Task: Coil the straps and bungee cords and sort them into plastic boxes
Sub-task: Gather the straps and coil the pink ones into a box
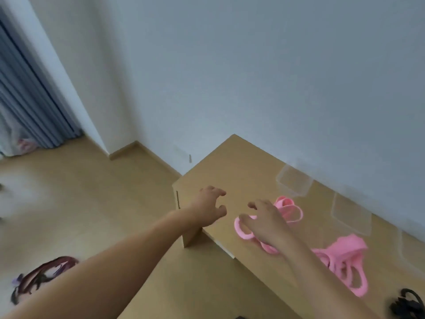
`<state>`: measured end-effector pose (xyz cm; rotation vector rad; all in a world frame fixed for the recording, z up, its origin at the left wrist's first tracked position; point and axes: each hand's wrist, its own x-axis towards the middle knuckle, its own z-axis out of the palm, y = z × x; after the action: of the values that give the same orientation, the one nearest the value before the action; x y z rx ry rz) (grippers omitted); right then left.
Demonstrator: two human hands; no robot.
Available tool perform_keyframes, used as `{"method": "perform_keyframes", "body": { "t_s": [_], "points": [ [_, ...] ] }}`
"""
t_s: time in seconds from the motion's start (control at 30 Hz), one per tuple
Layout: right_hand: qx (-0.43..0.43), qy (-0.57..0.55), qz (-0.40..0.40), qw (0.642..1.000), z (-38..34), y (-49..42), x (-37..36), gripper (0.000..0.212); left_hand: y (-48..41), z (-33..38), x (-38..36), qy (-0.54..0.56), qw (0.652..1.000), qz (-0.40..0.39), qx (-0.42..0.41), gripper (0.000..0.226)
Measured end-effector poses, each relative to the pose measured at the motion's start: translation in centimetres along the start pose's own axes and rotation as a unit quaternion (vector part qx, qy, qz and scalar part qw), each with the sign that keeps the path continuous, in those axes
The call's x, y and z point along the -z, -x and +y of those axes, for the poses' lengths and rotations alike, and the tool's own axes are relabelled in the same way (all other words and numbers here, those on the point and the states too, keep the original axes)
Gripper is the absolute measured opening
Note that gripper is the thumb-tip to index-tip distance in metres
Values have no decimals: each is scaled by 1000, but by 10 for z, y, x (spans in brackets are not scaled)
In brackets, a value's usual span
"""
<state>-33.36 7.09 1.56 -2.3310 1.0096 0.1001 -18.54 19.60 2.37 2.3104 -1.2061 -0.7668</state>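
Far left of our hands, a tangle of dark red straps [43, 275] lies uncoiled on the floor. Our left hand [210, 204] hovers over the desk [241, 162] corner, fingers loosely curled, holding nothing. Our right hand [264, 223] is spread wide over a loose pink strap [282, 202], gripping nothing that we can see. Beyond it stand a clear plastic box [295, 180] and a second box [351, 215], both seemingly empty. Further right sprawl another pink bunch [345, 261] and, nearer us, black cords [407, 302]. We judge the sorting barely begun.
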Motion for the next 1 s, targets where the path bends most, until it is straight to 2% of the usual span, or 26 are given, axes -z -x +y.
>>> {"method": "perform_keyframes", "body": {
  "t_s": [0.13,0.23,0.4,0.57,0.67,0.8,1.0],
  "points": [
    [97,4,-36,995,-113,1,-44,52,77,-95,59,116,985,92,87,48],
    [168,-4,-76,983,-190,8,-83,51,141,-164,85,174,957,167,159,47],
    [272,14,-144,952,-291,30,-144,47,240,-252,106,255,894,268,255,40],
    [340,25,-204,918,-352,42,-188,42,315,-307,103,349,812,338,324,30],
    [361,30,-246,899,-379,36,-210,40,340,-336,105,380,771,370,352,23],
    [372,41,-295,879,-413,13,-244,39,353,-378,114,389,734,398,389,20],
    [354,54,-367,858,-479,-54,-325,35,334,-460,141,411,691,393,447,21]
  ]
}}
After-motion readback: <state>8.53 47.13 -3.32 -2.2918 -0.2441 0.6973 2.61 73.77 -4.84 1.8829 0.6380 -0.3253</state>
